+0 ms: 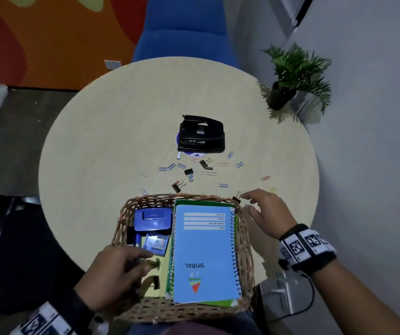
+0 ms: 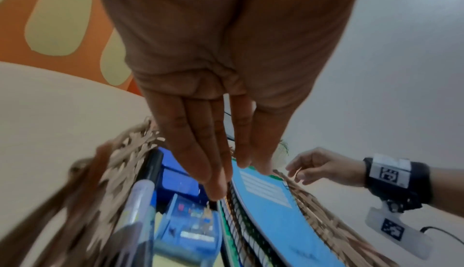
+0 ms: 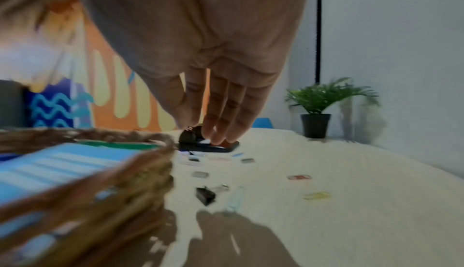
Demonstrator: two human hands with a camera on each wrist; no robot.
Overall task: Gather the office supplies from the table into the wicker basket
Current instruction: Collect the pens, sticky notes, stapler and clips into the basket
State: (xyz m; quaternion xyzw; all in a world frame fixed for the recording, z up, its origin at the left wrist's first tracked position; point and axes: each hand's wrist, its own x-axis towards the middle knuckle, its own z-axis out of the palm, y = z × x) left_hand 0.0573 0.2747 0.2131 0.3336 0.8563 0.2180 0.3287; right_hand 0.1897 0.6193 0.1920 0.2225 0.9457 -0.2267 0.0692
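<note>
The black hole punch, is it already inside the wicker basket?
No, in the head view the black hole punch sits out on the table, beyond the wicker basket and apart from it.

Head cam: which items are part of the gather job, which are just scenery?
Job:
wicker basket
black hole punch on the table
binder clips
paper clips
staple strips
spiral notebook and blue punch, already in the basket

Scenery:
potted plant
blue chair
</note>
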